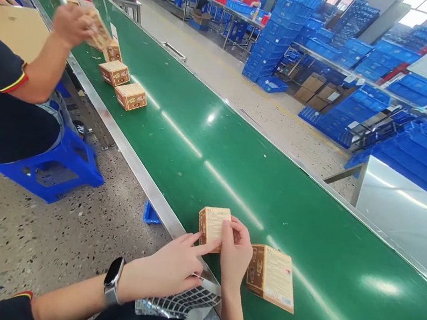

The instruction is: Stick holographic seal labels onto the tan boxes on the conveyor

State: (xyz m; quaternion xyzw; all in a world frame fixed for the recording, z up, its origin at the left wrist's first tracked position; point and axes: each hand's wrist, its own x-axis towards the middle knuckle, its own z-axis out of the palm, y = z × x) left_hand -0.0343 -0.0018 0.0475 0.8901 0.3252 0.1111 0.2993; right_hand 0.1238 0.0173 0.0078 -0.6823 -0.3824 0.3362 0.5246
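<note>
A small tan and brown carton [213, 221] is held over the near edge of the green conveyor belt [194, 178]. My right hand [236, 251] grips its right side, thumb on the printed face and fingers behind. My left hand [175, 263], with a watch on the wrist, touches the carton's lower left part; its index finger stretches across the printed face and the other fingers are partly curled. Just right of my right hand, another carton [278, 277] lies on the belt, looking flattened, with its brown side panel showing.
Several cartons [131, 96] sit farther up the belt at the upper left. A co-worker's hand [70, 24] holds blurred cartons there, above a blue stool [61, 162]. Silvery grid-patterned bag [182, 299] below my hands. Metal table [405, 208] beyond the belt at right.
</note>
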